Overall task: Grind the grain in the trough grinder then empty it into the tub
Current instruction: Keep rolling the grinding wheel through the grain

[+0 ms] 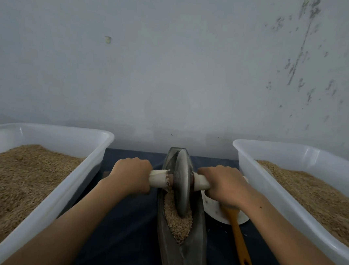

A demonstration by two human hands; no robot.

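Observation:
A dark boat-shaped trough grinder (188, 258) lies lengthwise on the dark cloth in the middle. Tan grain (177, 221) fills its groove. A grey metal wheel (183, 179) stands on edge in the groove toward the far end, on a pale axle handle (159, 178). My left hand (131, 174) grips the left end of the handle. My right hand (223, 184) grips the right end. A white tub (94, 165) heaped with grain stands at the left, and a second white tub (249, 160) with grain stands at the right.
A white plate (213, 211) sits just right of the trough, partly under my right wrist. An orange-handled tool (240, 241) lies across it toward me. A grey wall rises right behind the table.

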